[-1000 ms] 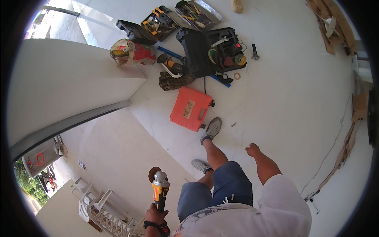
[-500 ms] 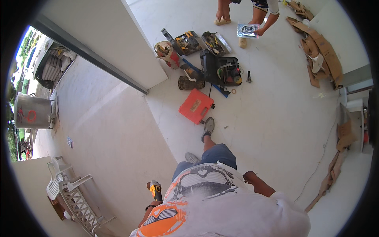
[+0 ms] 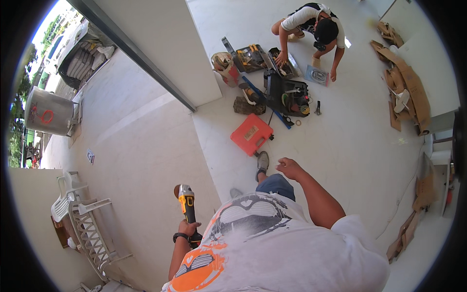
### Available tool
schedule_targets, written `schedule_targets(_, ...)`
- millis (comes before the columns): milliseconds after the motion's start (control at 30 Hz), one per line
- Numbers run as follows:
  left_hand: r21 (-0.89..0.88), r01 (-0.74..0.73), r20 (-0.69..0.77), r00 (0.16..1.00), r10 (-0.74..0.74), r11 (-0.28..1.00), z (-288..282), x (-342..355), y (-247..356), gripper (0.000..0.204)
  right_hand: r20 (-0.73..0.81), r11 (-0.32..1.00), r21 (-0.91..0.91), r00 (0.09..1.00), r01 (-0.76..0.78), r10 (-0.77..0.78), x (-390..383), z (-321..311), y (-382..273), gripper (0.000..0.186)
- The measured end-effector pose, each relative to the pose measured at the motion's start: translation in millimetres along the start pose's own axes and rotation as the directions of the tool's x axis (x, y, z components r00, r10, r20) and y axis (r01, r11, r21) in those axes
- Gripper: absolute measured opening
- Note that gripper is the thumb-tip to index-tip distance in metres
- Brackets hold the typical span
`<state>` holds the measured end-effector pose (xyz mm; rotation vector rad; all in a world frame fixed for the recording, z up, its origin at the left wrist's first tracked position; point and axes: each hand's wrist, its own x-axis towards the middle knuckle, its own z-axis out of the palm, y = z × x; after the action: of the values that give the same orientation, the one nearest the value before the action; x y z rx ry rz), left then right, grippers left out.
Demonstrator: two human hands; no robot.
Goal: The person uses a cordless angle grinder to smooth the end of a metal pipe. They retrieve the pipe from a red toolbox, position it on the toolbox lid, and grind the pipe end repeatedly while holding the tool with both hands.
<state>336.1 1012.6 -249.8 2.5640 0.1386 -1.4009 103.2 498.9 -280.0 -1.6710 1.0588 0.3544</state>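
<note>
My left hand is closed around the handle of a yellow and black angle grinder, held low by my left side with its disc upward. My right hand is raised above my right leg, fingers curled; whatever may be in them is too small to make out. Below the red plastic case my shoe stands on the floor. Beyond the case are an open black toolbox, a blue bar, a camouflage bag and two further open tool trays.
A co-worker crouches over the trays beside a flat clear package. Cardboard lies along the right wall. Stacked white plastic chairs are at lower left, a steel drum by the left opening. A wall ends near the tools.
The co-worker has come into view and crouched, lowering the package toward the floor. My right hand has risen since half a second ago. My view has widened toward the room.
</note>
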Motion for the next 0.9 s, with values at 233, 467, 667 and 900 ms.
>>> schedule_targets(233,-0.209,-0.611,-0.29,0.784,0.548,0.763,-51.0,-41.2,284.0,0.049,0.56,0.887,0.233,0.69,0.4,-0.458,42.8,48.7,-205.6,0.084)
schedule_targets(467,0.116,-0.844,-0.337,0.462,0.82,0.523,3.3,-32.0,353.5,0.06,0.04,0.661,0.646,0.847,0.383,-0.53,134.6,-24.5,-210.9,0.031)
schedule_targets(667,-0.054,-0.877,0.402,0.418,0.815,0.477,92.1,-12.9,229.2,0.045,-0.155,0.89,0.419,0.98,0.18,-0.126,140.3,-126.2,-106.3,0.028)
schedule_targets(900,0.197,-0.924,0.54,0.381,0.75,0.328,114.7,-20.5,267.2,0.034,-0.004,0.789,0.604,0.989,-0.114,0.145,124.9,-160.0,-50.2,0.025)
